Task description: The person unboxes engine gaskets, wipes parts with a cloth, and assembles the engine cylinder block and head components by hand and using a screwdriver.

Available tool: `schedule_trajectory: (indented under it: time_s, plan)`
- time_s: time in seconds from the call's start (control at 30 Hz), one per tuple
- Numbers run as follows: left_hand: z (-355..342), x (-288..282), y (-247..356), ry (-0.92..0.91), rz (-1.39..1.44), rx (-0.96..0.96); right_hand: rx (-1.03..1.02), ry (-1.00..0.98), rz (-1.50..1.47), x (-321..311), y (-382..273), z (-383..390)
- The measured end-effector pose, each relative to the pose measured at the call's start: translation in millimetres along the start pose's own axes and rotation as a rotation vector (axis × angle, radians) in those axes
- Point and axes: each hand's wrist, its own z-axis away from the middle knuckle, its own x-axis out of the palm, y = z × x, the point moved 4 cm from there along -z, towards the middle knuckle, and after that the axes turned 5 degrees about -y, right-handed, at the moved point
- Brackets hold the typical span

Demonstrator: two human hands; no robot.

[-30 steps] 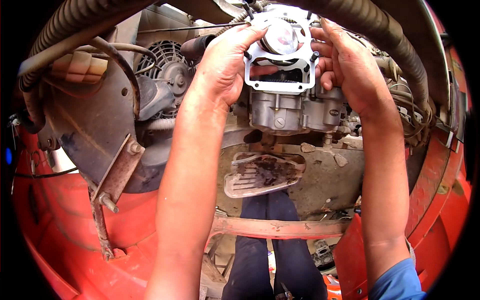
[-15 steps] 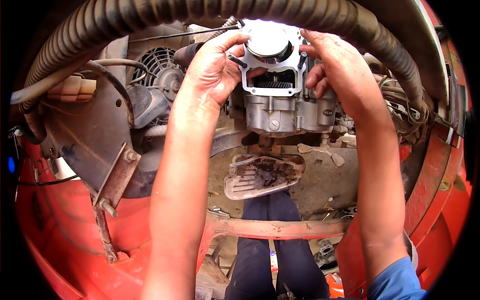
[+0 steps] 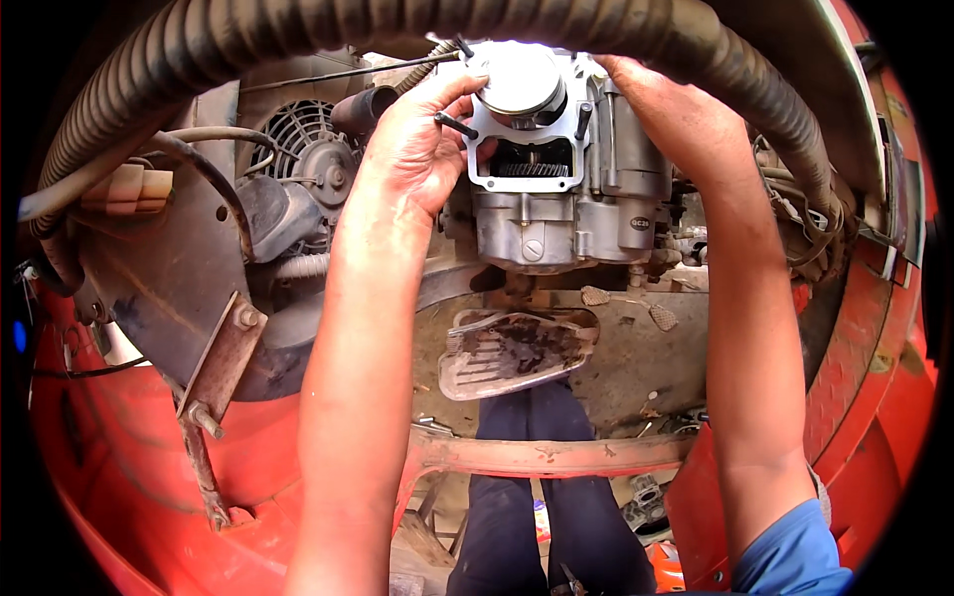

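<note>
We have the engine crankcase [image 3: 532,233] open at its top, with no cylinder over it. Below lies a ribbed drip tray [image 3: 467,372], dark oily residue across its middle and upper right edge. Our left hand [image 3: 417,144] is closed round the left edge of the metal cylinder gasket [image 3: 522,185], thumb above, fingers beneath; our right hand [image 3: 681,109] is at its upper right, grip hidden, so we cannot tell. The gasket is around the piston [image 3: 521,79] and over the studs [image 3: 583,121]; we judge it threaded on, not yet seated. The crankcase opening holds a toothed gear [image 3: 534,170].
</note>
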Motion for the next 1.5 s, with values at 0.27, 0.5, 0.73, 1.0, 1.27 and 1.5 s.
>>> schedule_trajectory:
  time_s: [0.27, 0.5, 0.73, 1.0, 1.27, 1.5]
  plan:
    - [0, -6, -1, -0.01, 0.003, 0.012, 0.266, 0.321, 0.279, 36, 22, -1]
    - [-10, -20, -12, 0.054, 0.078, -0.007, -0.138, 0.878, 0.917, 73, 33, 4]
    - [-12, -27, -19, 0.086, 0.181, 0.14, -0.114, 0.236, 0.341, -9, -45, 20]
    - [-4, -4, -12, 0.066, 0.14, 0.158, -0.156, 0.017, 0.069, -9, -39, 12]
    - [-5, -10, -13, 0.057, 0.109, 0.225, -0.239, -0.012, -0.189, 2, -37, -7]
    - [12, -2, -10, 0.259, 0.067, 0.239, 0.363, -0.28, -0.865, -5, -42, -11]
